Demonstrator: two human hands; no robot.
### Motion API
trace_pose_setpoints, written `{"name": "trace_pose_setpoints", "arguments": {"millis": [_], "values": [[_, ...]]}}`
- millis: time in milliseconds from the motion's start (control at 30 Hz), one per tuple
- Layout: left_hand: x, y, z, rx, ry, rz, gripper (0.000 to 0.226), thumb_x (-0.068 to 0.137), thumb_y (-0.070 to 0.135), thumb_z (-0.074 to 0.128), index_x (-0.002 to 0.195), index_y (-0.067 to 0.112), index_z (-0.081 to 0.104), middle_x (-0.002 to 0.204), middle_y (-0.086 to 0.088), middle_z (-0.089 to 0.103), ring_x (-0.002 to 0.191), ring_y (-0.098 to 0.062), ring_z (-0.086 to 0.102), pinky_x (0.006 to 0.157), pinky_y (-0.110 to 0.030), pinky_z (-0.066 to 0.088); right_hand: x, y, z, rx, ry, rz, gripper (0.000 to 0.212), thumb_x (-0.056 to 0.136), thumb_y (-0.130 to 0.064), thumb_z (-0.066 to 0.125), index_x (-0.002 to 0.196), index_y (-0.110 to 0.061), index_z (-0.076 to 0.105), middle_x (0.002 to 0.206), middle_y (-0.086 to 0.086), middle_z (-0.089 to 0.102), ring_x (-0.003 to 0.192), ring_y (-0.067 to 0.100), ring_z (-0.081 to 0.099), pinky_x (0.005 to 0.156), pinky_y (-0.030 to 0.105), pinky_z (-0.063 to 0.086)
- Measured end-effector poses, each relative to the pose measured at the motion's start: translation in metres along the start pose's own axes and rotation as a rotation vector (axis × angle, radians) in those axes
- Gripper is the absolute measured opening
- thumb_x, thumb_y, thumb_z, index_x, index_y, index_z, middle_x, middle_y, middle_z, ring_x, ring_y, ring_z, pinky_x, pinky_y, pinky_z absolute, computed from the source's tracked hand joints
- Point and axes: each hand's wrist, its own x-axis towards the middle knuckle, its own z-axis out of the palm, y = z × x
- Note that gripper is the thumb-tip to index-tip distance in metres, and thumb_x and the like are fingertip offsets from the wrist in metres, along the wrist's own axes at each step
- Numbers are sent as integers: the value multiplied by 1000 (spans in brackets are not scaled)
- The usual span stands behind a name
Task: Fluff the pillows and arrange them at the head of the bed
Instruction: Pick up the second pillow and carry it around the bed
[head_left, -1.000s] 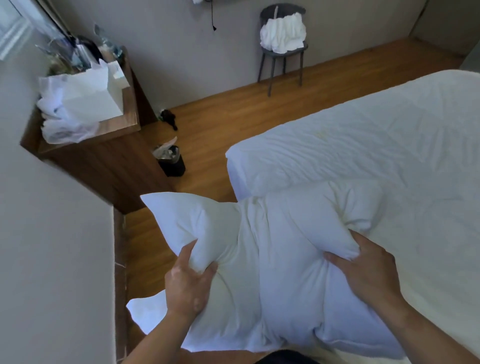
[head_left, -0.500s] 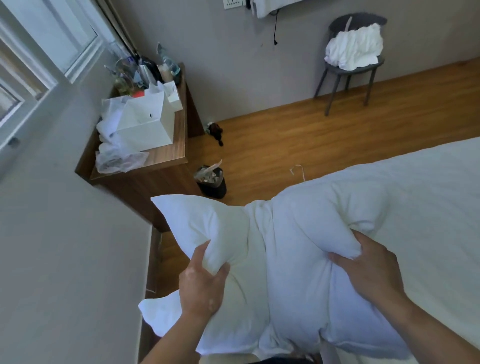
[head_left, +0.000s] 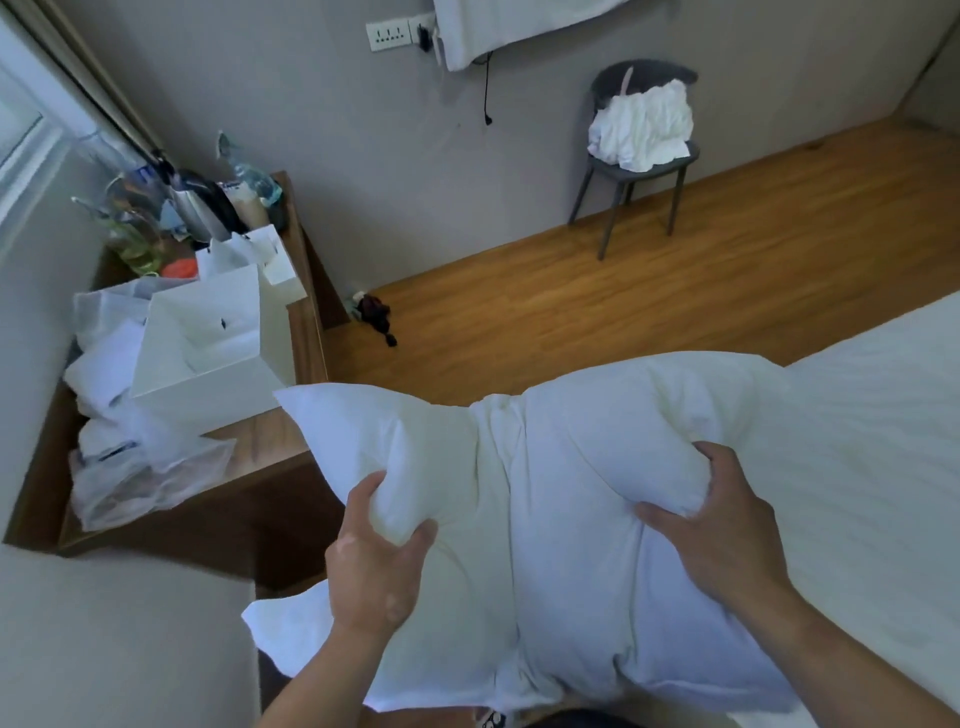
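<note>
Bed at 3 o'clock, bare; left hand and right hand both grip pillow, mid-fluff; placement pending.

This is a bedroom in a home or a rented room. A bed with white sheet stands on a wooden floor. A cluttered wooden side table and a grey chair with white laundry stand near

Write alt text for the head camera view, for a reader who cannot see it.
Both hands, left hand and right hand, squeeze a plump white fabric pillow held up beside a white-sheeted bed. Beyond lie a wooden floor, a cluttered wooden side table and a grey chair holding crumpled white cloth.
</note>
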Motion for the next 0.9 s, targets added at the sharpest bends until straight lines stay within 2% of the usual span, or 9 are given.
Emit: {"name": "trace_pose_setpoints", "arguments": {"millis": [100,233,333,400,567,667,767,900], "values": [[52,15,4,-18,-23,46,71,80,27,80,141,29,43,107,7,54,93,-16,48,84,-34,47,31,-22,14,2,44,36,79,68,-43,89,132,-31,42,103,-4,61,91,27,56,77,42,50],[125,42,23,-12,-71,67,71,81,28,79,142,30,42,115,9,50,100,-14,44,93,-40,49,89,-42,28,18,86,69,77,68,-43,88,131,-33,45,107,-5,62,99,30,59,81,43,51],[179,67,43,-20,-90,91,70,82,28,78,142,31,41,116,10,51,100,-13,46,86,-35,48,142,-55,39,76,105,86,74,69,-42,88,129,-33,46,105,-6,61,96,26,57,79,42,49],[214,91,57,-15,-91,103,69,83,28,77,142,30,42,115,11,49,100,-12,45,88,-34,46,181,-66,44,107,109,85,73,70,-40,88,129,-32,46,103,-8,60,93,23,54,77,40,47],[303,151,93,44,-110,97,67,83,29,77,141,29,44,110,8,50,98,-16,44,86,-35,46,278,-94,41,115,120,88,69,71,-36,89,127,-30,48,91,-28,47,92,17,51,74,35,40],[351,185,119,30,-133,118,67,82,27,78,140,28,45,112,4,55,97,-16,46,81,-31,43,335,-107,32,94,153,96,72,70,-39,89,129,-30,48,97,-17,56,94,18,53,74,35,41],[395,217,147,52,-156,149,68,82,29,79,141,27,45,120,-1,59,99,-17,47,86,-38,49,383,-118,27,67,188,128,73,71,-41,88,131,-30,46,105,-12,57,94,17,51,77,35,42],[461,262,192,89,-212,203,68,82,32,78,140,30,44,132,-4,59,112,-28,55,93,-46,51,447,-127,25,40,246,201,75,72,-41,87,133,-29,45,105,-9,57,94,20,50,79,37,42]]}}
